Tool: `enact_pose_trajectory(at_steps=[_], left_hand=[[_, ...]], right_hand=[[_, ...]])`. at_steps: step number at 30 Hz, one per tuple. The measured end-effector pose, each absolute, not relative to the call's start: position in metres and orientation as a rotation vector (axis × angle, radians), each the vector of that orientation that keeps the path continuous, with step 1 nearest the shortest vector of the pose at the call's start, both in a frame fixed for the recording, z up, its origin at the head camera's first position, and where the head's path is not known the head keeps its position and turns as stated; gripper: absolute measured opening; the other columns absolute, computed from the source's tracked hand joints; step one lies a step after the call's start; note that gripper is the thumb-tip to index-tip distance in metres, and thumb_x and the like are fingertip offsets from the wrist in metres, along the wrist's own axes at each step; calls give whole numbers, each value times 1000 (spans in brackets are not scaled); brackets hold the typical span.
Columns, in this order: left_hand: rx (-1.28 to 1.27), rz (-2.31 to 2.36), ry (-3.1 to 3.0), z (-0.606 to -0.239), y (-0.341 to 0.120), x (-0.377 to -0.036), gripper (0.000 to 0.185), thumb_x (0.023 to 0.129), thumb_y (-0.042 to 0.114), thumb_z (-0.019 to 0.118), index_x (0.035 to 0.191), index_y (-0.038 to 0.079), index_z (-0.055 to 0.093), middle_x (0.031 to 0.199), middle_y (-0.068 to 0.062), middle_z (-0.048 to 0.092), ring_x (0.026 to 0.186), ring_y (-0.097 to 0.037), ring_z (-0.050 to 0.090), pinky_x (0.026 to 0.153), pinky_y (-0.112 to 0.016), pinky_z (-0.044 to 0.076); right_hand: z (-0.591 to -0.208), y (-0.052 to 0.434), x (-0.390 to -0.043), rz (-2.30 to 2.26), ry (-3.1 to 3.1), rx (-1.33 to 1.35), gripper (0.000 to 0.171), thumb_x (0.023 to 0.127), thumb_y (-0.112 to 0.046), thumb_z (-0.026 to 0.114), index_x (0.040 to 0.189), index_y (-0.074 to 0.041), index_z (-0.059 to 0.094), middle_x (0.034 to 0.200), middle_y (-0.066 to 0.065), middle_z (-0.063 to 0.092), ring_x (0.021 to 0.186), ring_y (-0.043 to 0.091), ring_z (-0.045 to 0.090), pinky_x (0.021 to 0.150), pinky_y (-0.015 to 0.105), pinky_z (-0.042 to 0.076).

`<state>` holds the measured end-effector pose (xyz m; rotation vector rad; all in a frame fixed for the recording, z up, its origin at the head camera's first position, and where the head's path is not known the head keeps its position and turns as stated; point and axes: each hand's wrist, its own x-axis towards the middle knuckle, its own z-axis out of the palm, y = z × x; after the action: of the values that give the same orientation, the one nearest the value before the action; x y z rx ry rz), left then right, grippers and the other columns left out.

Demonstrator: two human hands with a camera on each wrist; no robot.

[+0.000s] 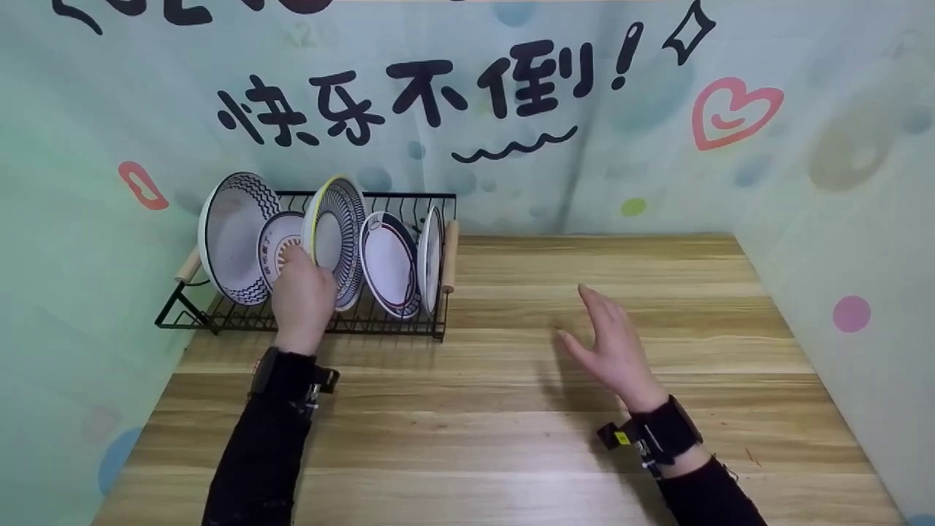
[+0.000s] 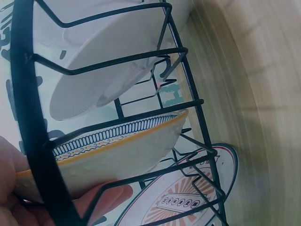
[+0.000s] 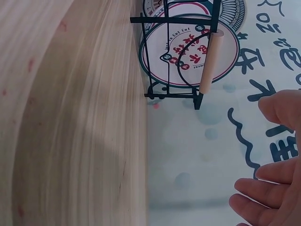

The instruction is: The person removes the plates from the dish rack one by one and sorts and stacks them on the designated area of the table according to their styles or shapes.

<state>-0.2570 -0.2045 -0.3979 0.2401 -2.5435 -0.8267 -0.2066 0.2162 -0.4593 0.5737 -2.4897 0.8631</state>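
Left hand (image 1: 303,296): at the front of the dish rack (image 1: 241,321), fingers (image 2: 106,197) curled round the lower rim of the yellow-rimmed striped bowl (image 1: 336,237). I read it as a firm grip, thumb side hidden.

Bowl position: third slot from the left, standing on edge, tilted back toward 12 o'clock. Open face points roughly to 8 o'clock in the head view.

Bowl axis: rim plane runs 12 to 6, in line with the rack wires. From the left wrist view its wall sits between two wire dividers (image 2: 117,59), wires on both sides.

Key relation: bowl sits directly at 12 o'clock from the left knuckles, touching them. My call is that any lift has to go straight up along the slot, not sideways.

Neighbours: small orange-patterned plate (image 1: 281,245) just beside at 9 o'clock, partly behind the hand. Navy-rimmed plate (image 1: 387,263) just beside at 3 o'clock. Large zigzag bowl (image 1: 234,234) furthest left, thin white plate (image 1: 431,256) at the right end.

Right hand (image 1: 610,347): over the bare worktop (image 1: 584,453), well apart from the rack, which lies at 10 o'clock from it. Fingers straight and spread, holding nothing.

Nearer hand: left, by a wide margin.

Risk: I judge the two adjacent plates close enough to knock if the bowl swings.
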Motion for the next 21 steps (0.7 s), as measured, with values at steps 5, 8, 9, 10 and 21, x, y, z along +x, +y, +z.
enact_pose_trajectory(at_steps=[5, 8, 9, 10, 21], left_hand=[[248, -849, -2527, -396, -204, -252, 32, 92, 0, 44, 118, -17, 44, 87, -32, 63, 70, -50, 63, 56, -59, 53], [260, -865, -2497, -394, -204, -249, 33, 92, 0, 43, 121, -17, 44, 91, -32, 63, 72, -49, 64, 58, -58, 54], [261, -867, -2486, -393, -205, -248, 32, 93, 0, 43, 120, -16, 44, 91, -32, 62, 71, -49, 64, 57, -57, 54], [264, -875, -2475, -393, -205, -247, 32, 93, 0, 43, 120, -16, 44, 91, -31, 62, 70, -47, 63, 56, -56, 54], [242, -896, -2299, -381, -207, -236, 27, 90, -4, 44, 115, -14, 46, 81, -24, 56, 65, -42, 55, 54, -53, 46]], right_hand=[[-458, 216, -206, 856, -2486, 570, 75, 85, -18, 77, 144, 10, 39, 140, 30, 48, 128, 44, 44, 112, 55, 30], [-457, 215, -206, 856, -2478, 570, 75, 84, -16, 77, 144, 10, 39, 138, 30, 49, 128, 44, 45, 111, 55, 31], [-457, 215, -206, 861, -2476, 570, 75, 84, -16, 77, 143, 10, 40, 138, 30, 50, 128, 44, 45, 111, 55, 31], [-457, 215, -206, 866, -2473, 570, 74, 84, -16, 77, 143, 10, 40, 138, 29, 50, 128, 44, 45, 111, 55, 31], [-456, 214, -205, 895, -2494, 555, 76, 86, -20, 76, 145, 9, 38, 140, 28, 49, 130, 43, 43, 113, 54, 30]])
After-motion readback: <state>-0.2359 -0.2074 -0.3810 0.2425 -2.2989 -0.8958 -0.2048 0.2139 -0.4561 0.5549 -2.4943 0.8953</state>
